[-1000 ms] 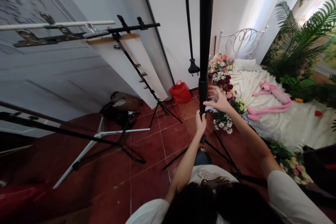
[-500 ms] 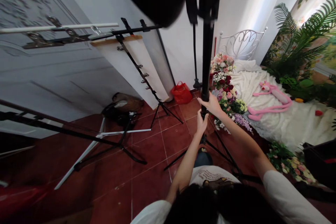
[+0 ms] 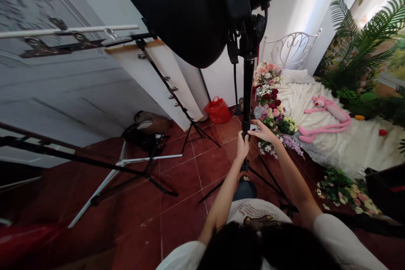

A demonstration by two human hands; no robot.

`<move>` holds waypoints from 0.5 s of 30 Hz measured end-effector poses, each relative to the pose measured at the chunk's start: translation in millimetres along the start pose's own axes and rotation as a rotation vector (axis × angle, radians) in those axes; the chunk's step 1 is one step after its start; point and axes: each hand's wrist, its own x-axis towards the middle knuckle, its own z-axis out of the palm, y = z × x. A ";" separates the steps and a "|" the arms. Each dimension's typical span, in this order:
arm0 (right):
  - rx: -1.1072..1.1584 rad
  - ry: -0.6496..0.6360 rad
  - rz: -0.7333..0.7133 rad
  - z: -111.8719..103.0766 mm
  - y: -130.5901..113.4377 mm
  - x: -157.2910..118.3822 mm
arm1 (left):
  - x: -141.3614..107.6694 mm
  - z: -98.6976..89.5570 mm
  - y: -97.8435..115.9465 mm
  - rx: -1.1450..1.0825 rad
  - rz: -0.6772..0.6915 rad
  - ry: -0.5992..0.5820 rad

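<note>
A black light stand (image 3: 248,88) rises upright before me, with a large black lamp head (image 3: 177,4) on top. My left hand (image 3: 243,147) is wrapped round the stand at a joint below the thick tube. At the same height, my right hand (image 3: 263,131) is on the right side of the joint, its thumb and a finger reaching to a small part there. That part is mostly hidden by the fingers. A black cable runs down beside the stand from the lamp head.
Flowers (image 3: 274,112) and a bed with a white cover (image 3: 335,147) and a pink plush toy (image 3: 338,114) lie right. A red bag (image 3: 218,110), a small clip stand (image 3: 193,123) and a white-legged stand (image 3: 107,185) are left of me.
The lamp head and the upper tube have come down into view. My right hand has moved from round the tube down to the joint beside my left hand.
</note>
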 end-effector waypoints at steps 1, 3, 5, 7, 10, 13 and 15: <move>0.033 0.016 0.043 -4.8 6.6 -2.9 | 0.0 -0.2 -0.2 0.004 0.006 0.001; 0.065 0.052 0.128 -9.5 19.6 -7.0 | 0.2 -0.1 -1.3 0.011 0.002 0.014; 0.078 0.078 0.166 -8.2 30.5 -8.4 | 0.4 0.5 -3.0 0.011 -0.012 0.023; 0.092 0.096 0.158 -3.4 38.2 -7.3 | 0.6 1.3 -4.3 0.008 -0.017 0.020; 0.102 0.125 0.155 5.3 43.6 -2.1 | 0.8 2.0 -4.7 0.008 -0.008 0.010; 0.074 0.135 0.234 12.2 43.6 6.3 | 0.7 1.5 -2.0 0.017 0.009 0.020; 0.047 0.143 0.321 14.7 41.8 13.9 | 0.3 0.0 1.3 0.025 0.017 0.030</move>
